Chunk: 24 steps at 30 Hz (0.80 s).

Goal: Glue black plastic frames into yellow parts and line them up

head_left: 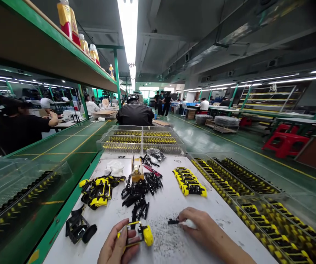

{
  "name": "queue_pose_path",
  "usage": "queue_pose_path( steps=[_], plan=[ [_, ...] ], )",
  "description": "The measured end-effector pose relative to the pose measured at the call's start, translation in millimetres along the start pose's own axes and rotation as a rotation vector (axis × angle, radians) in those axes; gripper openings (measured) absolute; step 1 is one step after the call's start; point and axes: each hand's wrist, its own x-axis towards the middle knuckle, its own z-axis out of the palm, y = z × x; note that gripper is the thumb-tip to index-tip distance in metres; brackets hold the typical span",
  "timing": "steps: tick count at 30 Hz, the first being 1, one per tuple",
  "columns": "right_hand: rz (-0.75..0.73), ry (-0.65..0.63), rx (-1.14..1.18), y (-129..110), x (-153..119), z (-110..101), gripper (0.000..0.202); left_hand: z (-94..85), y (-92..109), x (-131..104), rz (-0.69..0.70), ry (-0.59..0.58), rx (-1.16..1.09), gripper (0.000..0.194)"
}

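Observation:
My left hand is closed around a yellow and black plastic part, its rounded yellow end facing right. Low over the smudged white tabletop, my right hand is closed on a small white object whose kind I cannot make out. A short black piece sticks out left of my right fingertips; whether they grip it is unclear. Beyond my hands lies a heap of small black plastic pieces. Yellow and black parts are piled at the left, with black parts nearer me.
A row of yellow and black parts lies right of the heap. Clear trays of parts stand at the right, back and left. A small box and red-handled tool lie mid-table. A person sits ahead.

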Motion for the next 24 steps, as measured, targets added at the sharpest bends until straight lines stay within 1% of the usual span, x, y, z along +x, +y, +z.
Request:
queue_pose_path(
  steps=[2,4,6,8,11,14,18,21,24],
  plan=[
    [-0.032,0.079,0.037,-4.6,-1.0,-6.6,0.008,5.9,-1.0,-3.0,0.0,-0.054,-0.009,0.065],
    [-0.06,0.146,0.092,-12.6,-2.6,-11.5,0.008,14.3,-3.1,-6.4,-0.004,-0.12,-0.011,0.061],
    [-0.08,0.182,0.145,-22.1,-3.9,-13.4,0.007,23.8,-6.6,-8.7,-0.008,-0.165,-0.004,0.057],
    [-0.103,0.194,0.182,-31.1,-4.6,-11.6,0.006,32.5,-10.8,-9.2,-0.02,-0.194,0.008,0.052],
    [-0.163,0.21,0.192,-40.6,-5.0,-2.9,0.006,41.1,-15.9,-8.3,-0.034,-0.246,0.024,0.045],
    [-0.24,0.244,0.143,-44.5,-5.5,9.3,0.007,43.7,-16.9,-8.5,-0.035,-0.274,0.058,0.041],
    [-0.321,0.277,0.067,-44.2,-5.3,22.9,0.01,40.4,-17.4,-9.9,0.002,-0.301,0.129,0.042],
    [-0.337,0.281,0.033,-42.4,-3.4,28.7,0.013,37.2,-20.9,-9.6,0.043,-0.328,0.178,0.044],
    [-0.329,0.262,0.023,-40.8,-1.5,31.4,0.017,36.4,-24.3,-8.6,0.071,-0.344,0.18,0.045]
  ],
)
